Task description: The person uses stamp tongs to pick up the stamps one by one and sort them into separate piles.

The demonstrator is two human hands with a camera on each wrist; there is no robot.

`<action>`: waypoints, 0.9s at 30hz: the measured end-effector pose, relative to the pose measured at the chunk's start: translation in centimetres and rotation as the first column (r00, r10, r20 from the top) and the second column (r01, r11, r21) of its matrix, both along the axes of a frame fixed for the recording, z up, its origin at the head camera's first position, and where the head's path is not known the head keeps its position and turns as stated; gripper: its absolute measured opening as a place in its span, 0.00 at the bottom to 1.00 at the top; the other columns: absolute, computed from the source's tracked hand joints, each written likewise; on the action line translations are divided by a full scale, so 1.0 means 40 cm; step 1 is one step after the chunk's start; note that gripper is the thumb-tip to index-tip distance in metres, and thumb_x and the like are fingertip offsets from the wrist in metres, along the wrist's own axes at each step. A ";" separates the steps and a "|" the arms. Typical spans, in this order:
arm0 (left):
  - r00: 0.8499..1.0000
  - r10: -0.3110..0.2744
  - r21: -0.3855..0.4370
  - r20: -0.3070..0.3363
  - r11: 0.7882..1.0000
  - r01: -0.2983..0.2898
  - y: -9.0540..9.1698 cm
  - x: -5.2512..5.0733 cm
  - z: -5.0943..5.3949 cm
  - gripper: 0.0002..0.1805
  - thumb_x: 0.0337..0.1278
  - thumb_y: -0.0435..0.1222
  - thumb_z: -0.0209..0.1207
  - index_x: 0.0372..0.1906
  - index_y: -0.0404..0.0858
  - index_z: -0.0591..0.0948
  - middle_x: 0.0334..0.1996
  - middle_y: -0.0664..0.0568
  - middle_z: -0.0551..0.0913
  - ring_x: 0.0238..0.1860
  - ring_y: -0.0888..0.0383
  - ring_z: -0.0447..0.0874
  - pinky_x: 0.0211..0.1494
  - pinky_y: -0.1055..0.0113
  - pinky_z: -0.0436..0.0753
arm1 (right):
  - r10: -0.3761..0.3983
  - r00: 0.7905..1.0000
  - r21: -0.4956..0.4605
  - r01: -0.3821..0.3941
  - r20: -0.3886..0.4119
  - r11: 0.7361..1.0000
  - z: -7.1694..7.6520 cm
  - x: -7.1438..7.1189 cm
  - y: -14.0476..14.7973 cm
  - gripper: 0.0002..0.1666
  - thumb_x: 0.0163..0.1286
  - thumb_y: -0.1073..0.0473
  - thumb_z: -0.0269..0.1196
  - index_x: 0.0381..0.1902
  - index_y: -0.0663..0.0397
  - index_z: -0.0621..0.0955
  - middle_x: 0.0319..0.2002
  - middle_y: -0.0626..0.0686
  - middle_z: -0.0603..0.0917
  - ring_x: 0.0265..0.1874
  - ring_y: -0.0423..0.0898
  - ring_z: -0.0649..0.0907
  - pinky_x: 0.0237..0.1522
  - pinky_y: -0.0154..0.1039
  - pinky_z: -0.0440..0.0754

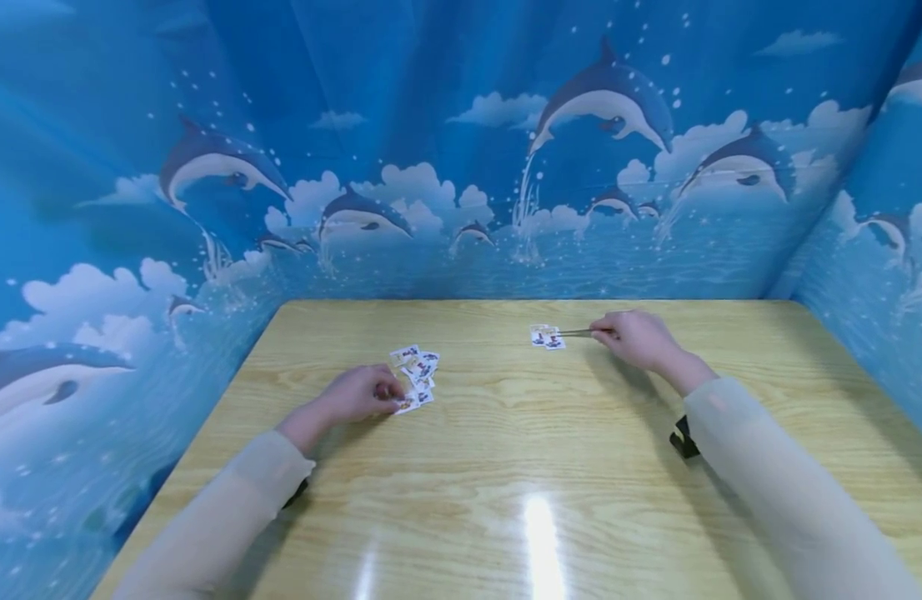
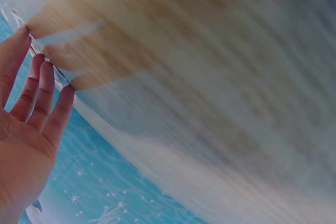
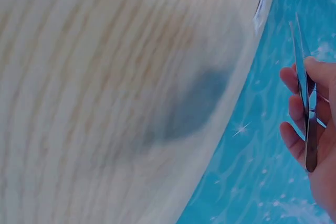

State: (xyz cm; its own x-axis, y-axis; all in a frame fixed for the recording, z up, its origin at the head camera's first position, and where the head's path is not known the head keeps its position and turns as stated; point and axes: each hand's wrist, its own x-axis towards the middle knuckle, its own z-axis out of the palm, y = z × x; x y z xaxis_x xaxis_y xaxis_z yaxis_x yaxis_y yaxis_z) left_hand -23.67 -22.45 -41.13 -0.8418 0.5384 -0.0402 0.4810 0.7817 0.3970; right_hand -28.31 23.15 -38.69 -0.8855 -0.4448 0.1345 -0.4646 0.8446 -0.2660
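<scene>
Metal tweezers (image 3: 311, 153), pinched by the right hand (image 1: 638, 337), point left along the table's far edge (image 1: 468, 305) at two cards (image 1: 543, 337).

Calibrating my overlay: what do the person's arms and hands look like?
The left sleeve and right sleeve are long, plain and pale cream. The left hand and right hand wear no gloves. Black attachments show under both sleeves near the wrists.
</scene>
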 end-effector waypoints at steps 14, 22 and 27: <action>0.999 0.028 -0.005 0.025 1.000 -0.027 0.002 -0.003 -0.003 0.06 0.54 0.38 0.69 0.37 0.45 0.86 0.33 0.60 0.78 0.35 0.62 0.77 0.42 0.61 0.77 | 0.172 0.985 -0.127 -0.173 -0.024 0.977 0.038 0.055 -0.153 0.16 0.71 0.59 0.61 0.53 0.61 0.83 0.45 0.57 0.85 0.26 0.43 0.81 0.29 0.43 0.76; 0.999 0.027 0.001 0.024 1.000 -0.027 -0.001 -0.005 -0.007 0.05 0.54 0.37 0.69 0.37 0.45 0.86 0.33 0.59 0.78 0.34 0.61 0.77 0.42 0.61 0.77 | 0.247 0.969 -0.138 -0.244 0.010 0.960 0.012 0.058 -0.248 0.15 0.72 0.57 0.60 0.52 0.58 0.84 0.45 0.54 0.85 0.43 0.51 0.84 0.46 0.49 0.80; 1.000 0.016 0.001 0.019 1.000 -0.016 -0.003 -0.008 -0.008 0.05 0.54 0.37 0.68 0.37 0.44 0.86 0.32 0.60 0.78 0.34 0.62 0.77 0.41 0.61 0.77 | 0.307 0.951 -0.134 -0.300 0.040 0.945 -0.003 0.051 -0.303 0.14 0.72 0.59 0.61 0.51 0.58 0.84 0.44 0.53 0.86 0.43 0.48 0.84 0.46 0.44 0.80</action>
